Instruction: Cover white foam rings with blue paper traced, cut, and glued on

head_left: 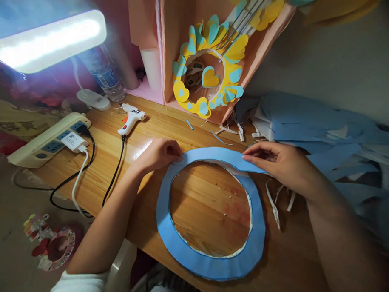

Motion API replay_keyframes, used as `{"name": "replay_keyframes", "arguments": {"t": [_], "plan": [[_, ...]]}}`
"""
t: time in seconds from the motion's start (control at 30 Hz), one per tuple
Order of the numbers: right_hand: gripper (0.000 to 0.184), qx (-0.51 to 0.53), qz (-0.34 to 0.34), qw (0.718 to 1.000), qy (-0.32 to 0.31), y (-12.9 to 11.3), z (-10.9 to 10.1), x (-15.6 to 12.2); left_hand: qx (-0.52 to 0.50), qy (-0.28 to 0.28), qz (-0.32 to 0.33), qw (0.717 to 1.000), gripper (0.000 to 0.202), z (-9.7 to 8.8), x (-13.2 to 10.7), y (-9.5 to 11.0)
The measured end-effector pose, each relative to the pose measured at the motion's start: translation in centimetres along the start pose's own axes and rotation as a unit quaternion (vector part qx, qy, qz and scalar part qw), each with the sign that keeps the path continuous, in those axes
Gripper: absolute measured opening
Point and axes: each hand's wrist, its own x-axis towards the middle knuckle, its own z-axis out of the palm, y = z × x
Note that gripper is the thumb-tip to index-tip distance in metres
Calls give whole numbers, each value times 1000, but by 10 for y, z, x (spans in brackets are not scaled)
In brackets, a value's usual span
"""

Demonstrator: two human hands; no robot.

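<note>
Left hand (165, 153) and right hand (275, 160) both pinched closed on 1 blue paper strip (213, 154) atop 1 blue ring (209, 268), 1 white hot-glue gun (130, 119) nearby.

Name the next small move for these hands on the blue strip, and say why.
Probably the right hand should swing the right part of the blue strip down along the blue ring: the left hand pinches the strip at the ring's upper left, while the strip's right part juts outward, off the ring's curve.
</note>
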Motion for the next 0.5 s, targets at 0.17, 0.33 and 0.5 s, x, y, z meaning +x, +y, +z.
{"name": "replay_keyframes", "arguments": {"t": [0.17, 0.33, 0.5], "plan": [[31, 10, 22, 1000, -9, 2, 3, 2, 26, -8, 37, 999, 10, 0, 1, -1], [24, -19, 27, 999, -22, 11, 7, 5, 41, -22, 55, 997, 15, -1, 1, -1], [20, -45, 37, 997, -45, 14, 8, 7, 49, -28, 61, 997, 14, -3, 0, 1]]}}
